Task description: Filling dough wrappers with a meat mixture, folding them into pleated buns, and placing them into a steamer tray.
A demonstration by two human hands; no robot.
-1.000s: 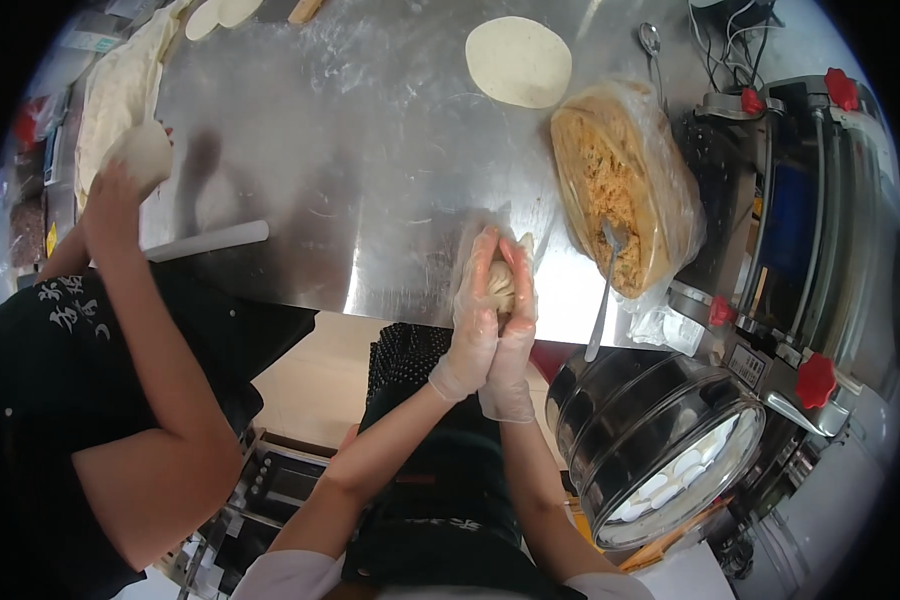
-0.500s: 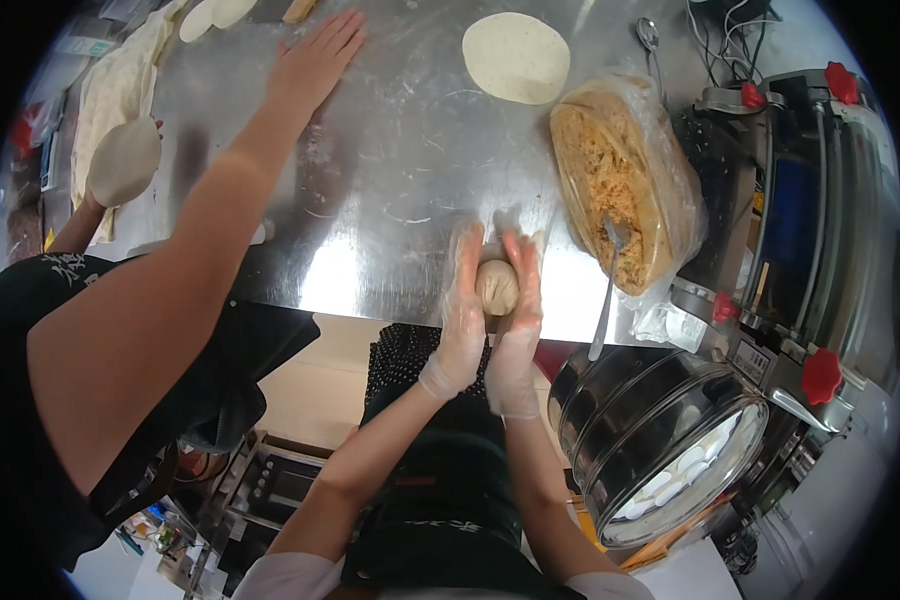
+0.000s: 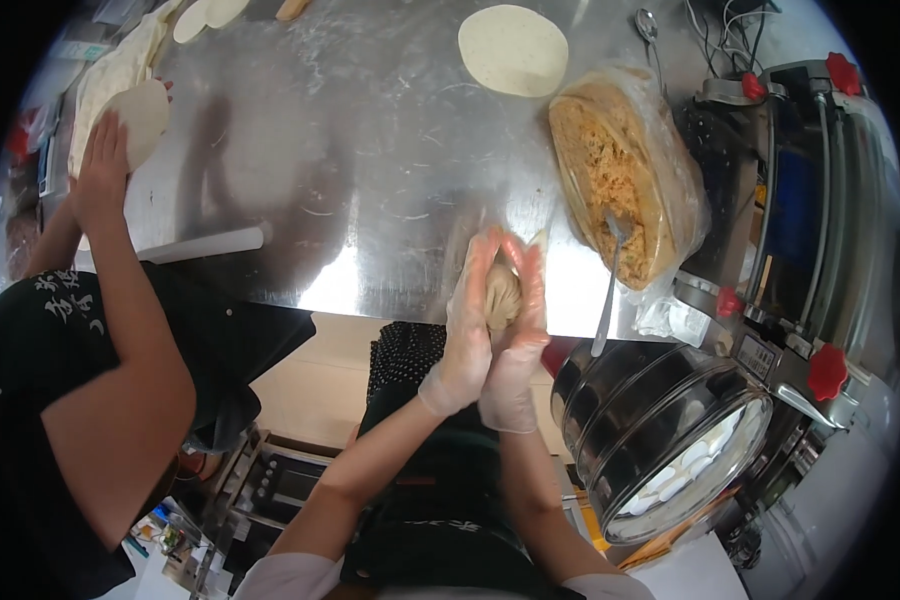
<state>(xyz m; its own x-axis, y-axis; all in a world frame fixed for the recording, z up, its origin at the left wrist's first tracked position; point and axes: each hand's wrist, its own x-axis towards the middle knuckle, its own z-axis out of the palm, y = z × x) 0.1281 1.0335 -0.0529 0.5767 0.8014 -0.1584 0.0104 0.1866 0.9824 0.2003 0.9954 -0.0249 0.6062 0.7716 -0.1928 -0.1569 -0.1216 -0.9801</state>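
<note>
Taking the dough ball [image 3: 504, 297] as the clock's centre, twelve pointing away from the wearer, the left hand [image 3: 467, 330] and the right hand [image 3: 520, 350], both in clear gloves, cupped it from either side. Their fingers were long and nearly straight, holding the pleated ball in a narrow space between the palms, tips close together on the far side. The ball sat near the table's front edge.

Between four and five o'clock stood a stack of round metal tiers [image 3: 610, 400], white pieces [image 3: 685, 465] in the top one. At three, a spoon [image 3: 608, 285] rested in an orange-brown mix [image 3: 605, 150] that spread toward one o'clock, clear plastic around it. A machine with red knobs [image 3: 800, 230] stood beyond, toward two and three.

Between nine and ten lay a white rod [image 3: 210, 243]; past it, a co-worker's hand [image 3: 103, 165] touched a dough round [image 3: 142, 122]. Farthest, at twelve, a flat dough disc [image 3: 513, 50] lay on the steel table [image 3: 410, 150].
</note>
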